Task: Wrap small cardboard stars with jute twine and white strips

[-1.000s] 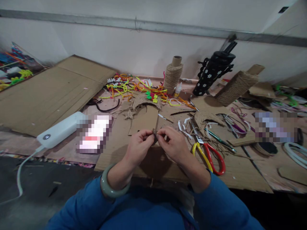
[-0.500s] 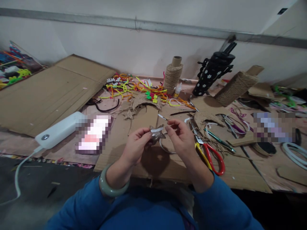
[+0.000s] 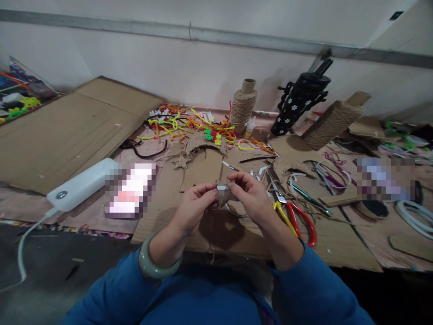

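Between my two hands is a small brown star (image 3: 223, 197) with a white strip (image 3: 222, 187) lying across it. My left hand (image 3: 196, 205) pinches the star's left side, thumb on top. My right hand (image 3: 248, 194) is closed on its right side, with thumb and finger at the end of the strip. Just beyond lie a twine-wrapped crescent (image 3: 205, 143) with green and yellow flowers and a twine-covered star (image 3: 180, 162). Scissors (image 3: 297, 221) with one red and one yellow handle lie beside my right forearm.
Twine spools (image 3: 243, 106) and a black flowered holder (image 3: 297, 101) stand at the back. Colourful pipe cleaners (image 3: 176, 124) are strewn before the wall. A white power bank (image 3: 83, 184) and a blurred phone (image 3: 131, 190) lie left; a second crescent (image 3: 291, 168) and a green pen-like tool (image 3: 309, 197) lie right.
My right hand has moved slightly left and come onto the star, its thumb now pressing at the white strip. My left hand still holds the star's other side.
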`<state>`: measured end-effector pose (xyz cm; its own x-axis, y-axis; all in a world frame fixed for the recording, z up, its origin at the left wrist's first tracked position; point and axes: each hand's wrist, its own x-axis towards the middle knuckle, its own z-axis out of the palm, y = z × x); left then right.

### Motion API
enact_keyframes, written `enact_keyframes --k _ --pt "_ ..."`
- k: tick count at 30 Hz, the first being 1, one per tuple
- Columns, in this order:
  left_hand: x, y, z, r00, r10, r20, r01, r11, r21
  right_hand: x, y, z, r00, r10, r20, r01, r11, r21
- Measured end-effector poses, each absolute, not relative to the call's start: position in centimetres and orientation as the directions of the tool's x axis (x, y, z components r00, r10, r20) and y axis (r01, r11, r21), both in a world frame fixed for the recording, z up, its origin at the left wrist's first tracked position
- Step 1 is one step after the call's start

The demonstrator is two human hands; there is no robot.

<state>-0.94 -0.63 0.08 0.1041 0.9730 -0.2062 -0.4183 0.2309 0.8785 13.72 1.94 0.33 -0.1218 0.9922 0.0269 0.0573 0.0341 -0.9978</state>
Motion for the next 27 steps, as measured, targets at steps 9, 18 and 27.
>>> enact_keyframes --k 9,18,27 --pt "-0.91 -0.69 0.07 0.085 0.97 -0.226 -0.412 0.241 0.879 13.65 1.89 0.67 -0.113 0.992 0.051 0.094 0.061 -0.994" --pt "-0.91 -0.66 0.28 0.067 0.975 -0.214 -0.38 0.223 0.898 13.8 1.74 0.36 -0.129 0.989 0.076 0.127 0.093 -0.988" --pt "-0.98 -0.71 0.29 0.079 0.974 -0.211 -0.366 0.225 0.903 13.95 1.74 0.36 -0.14 0.988 0.07 0.139 0.09 -0.986"
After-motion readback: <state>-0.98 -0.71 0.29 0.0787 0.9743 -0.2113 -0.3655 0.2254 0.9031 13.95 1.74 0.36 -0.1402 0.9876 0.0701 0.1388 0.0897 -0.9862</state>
